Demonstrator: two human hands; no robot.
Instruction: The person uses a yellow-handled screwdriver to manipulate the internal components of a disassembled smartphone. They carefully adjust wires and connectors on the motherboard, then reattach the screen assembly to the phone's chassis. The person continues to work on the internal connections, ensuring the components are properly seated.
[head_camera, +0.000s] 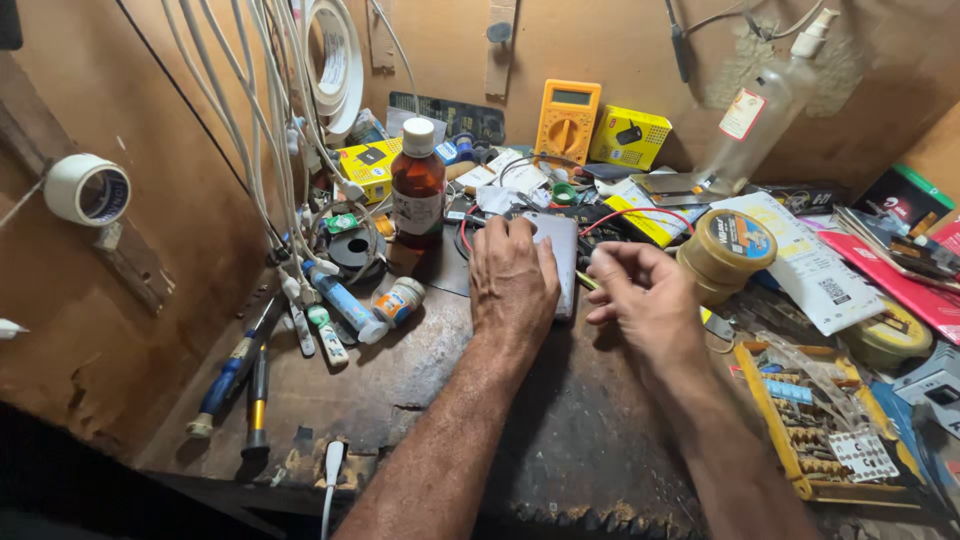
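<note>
My left hand (512, 280) lies flat over a grey smartphone (561, 250) that rests back-up on the dark wooden workbench (440, 380). My right hand (645, 295) is just right of the phone, fingers curled and pinching a thin yellow-handled tool (586, 281) whose tip meets the phone's right edge. Most of the tool is hidden inside the hand.
A brown bottle (417, 185) with a white cap stands behind the phone. Screwdrivers (235, 375) and small tubes lie left. A yellow multimeter (566, 120), yellow boxes, a round tin (728, 250) and a parts tray (810, 425) crowd the back and right. White cables (275, 130) hang left.
</note>
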